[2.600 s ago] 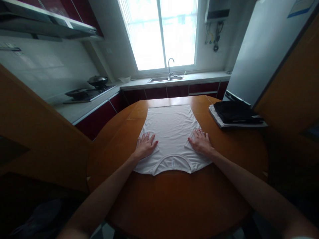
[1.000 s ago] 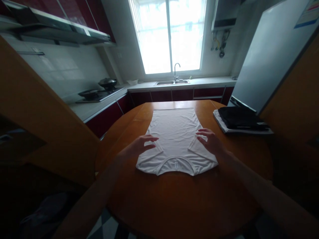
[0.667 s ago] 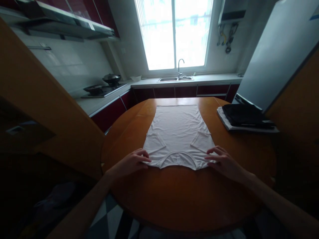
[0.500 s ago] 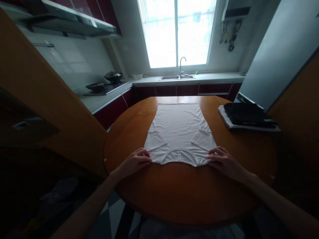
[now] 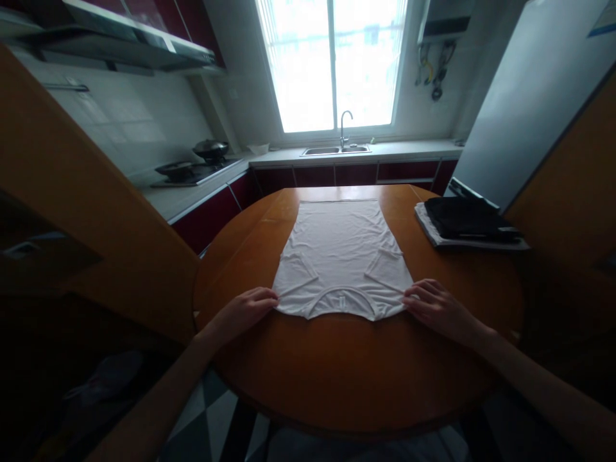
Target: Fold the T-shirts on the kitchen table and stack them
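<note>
A white T-shirt [image 5: 342,253] lies flat on a round wooden table [image 5: 346,378], its sleeves folded in and its collar toward me. My left hand [image 5: 243,310] pinches the near left shoulder corner of the shirt. At the near right shoulder corner, my right hand [image 5: 436,308] grips the cloth in the same way. Both hands rest low on the tabletop, fingers curled on the fabric edge.
A stack of folded dark and light clothes [image 5: 464,221] sits at the table's right edge. Wooden chair backs [image 5: 86,212] stand at left and right. Behind are a kitchen counter with a sink [image 5: 335,151], a stove with a pan [image 5: 192,168] and a refrigerator [image 5: 520,96].
My hands left the middle of the shirt, drew back toward me and closed on its two near shoulder corners. The view shifted slightly.
</note>
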{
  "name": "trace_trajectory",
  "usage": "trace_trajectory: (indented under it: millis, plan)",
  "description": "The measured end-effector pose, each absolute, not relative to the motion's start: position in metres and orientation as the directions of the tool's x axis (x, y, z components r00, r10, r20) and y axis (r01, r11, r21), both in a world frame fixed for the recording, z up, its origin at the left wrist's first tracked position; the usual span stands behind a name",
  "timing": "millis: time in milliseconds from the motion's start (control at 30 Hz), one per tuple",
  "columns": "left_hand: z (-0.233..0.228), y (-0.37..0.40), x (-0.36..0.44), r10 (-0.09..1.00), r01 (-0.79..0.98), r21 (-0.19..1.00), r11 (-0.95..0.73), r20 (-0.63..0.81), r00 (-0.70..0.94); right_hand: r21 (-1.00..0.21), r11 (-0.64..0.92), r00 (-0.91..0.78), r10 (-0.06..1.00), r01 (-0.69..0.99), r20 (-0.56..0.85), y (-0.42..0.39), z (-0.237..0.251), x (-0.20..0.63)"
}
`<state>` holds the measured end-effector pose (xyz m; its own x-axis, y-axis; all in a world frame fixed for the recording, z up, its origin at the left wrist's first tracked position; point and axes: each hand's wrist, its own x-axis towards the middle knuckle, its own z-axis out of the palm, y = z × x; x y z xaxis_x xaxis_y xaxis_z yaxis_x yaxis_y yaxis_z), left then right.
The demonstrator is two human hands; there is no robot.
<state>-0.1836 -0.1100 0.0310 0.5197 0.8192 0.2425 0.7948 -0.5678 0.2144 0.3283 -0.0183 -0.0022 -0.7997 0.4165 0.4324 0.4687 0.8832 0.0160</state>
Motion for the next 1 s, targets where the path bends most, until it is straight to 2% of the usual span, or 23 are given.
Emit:
trace_trajectory:
  millis: [233,533,700,867,1000]
  plan:
    - [0.027,-0.11,-0.187,0.806,0.789,0.185,-0.586,0.233,0.544,0.023,0.888,-0.826,0.416,0.458,0.381,-0.007,-0.001,0.343]
    - [0.022,-0.104,-0.191,0.714,0.75,0.03,-0.66,0.334,0.615,0.039,0.891,-0.799,0.385,0.452,0.462,-0.007,-0.008,0.342]
    - [0.023,-0.109,-0.193,0.689,0.725,0.015,-0.688,0.328,0.646,0.0,0.907,-0.795,0.369,0.421,0.481,-0.013,-0.004,0.342]
    - [0.041,-0.137,-0.184,0.714,0.723,0.087,-0.686,0.275,0.644,-0.104,0.923,-0.799,0.374,0.371,0.471,-0.035,0.009,0.348]
    - [0.06,-0.165,-0.171,0.808,0.748,0.319,-0.583,0.132,0.574,-0.271,0.897,-0.781,0.439,0.349,0.444,-0.057,0.024,0.357]
